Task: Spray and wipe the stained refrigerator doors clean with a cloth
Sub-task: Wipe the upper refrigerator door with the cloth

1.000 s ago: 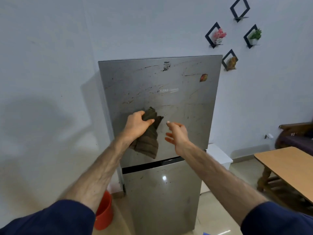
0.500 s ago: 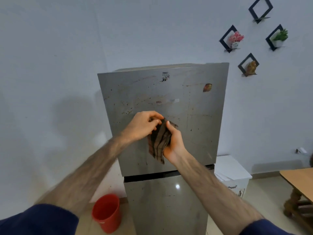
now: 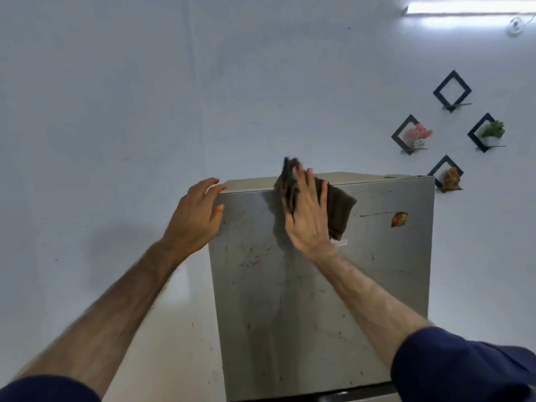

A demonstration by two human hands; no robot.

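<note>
Pressing a soft, limp cloth (image 3: 340, 209) flat near the top edge of the stained upper door (image 3: 319, 303) with the right grip (image 3: 307, 217), fingers straight. Bracing the top-left corner with the left grip (image 3: 195, 219), relaxed, empty. Likely light, prone to bunching; best pinned under the whole palm.

Brushed grey metal refrigerator door (image 3: 319, 300), dull sheen, speckled with stains, dark woven cloth (image 3: 339, 210), matt

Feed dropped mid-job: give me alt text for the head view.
The right hand presses a dark cloth flat against the top edge of the stained grey refrigerator door. The left hand rests on the door's top left corner; dark specks and streaks show across the door below.
</note>
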